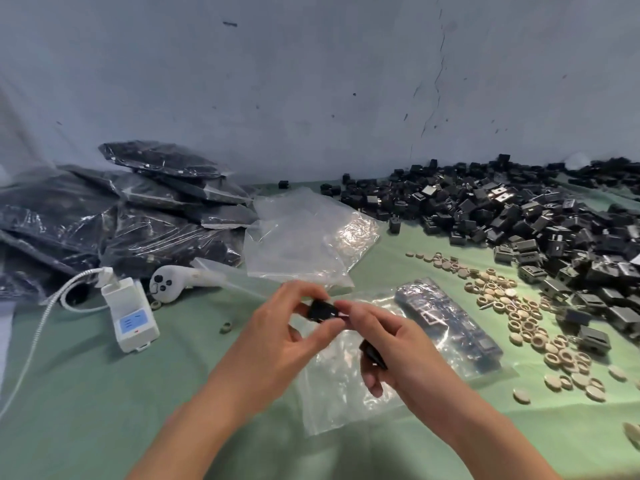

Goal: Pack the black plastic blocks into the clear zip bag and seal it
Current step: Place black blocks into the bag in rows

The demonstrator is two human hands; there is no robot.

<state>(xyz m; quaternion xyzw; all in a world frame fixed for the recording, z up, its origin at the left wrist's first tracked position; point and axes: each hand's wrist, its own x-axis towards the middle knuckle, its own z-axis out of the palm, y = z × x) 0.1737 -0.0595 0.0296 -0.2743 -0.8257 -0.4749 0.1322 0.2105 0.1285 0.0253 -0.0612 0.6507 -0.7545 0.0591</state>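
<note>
Above the clear zip bag (332, 403) (partly filled), left hand (277, 337) and right hand (398, 344) pinch one black block (322, 310) together; the right's lower fingers curl round a second block (373, 355). The loose blocks (519, 220) heap at two o'clock, packed bags (138, 209) at ten.
</note>
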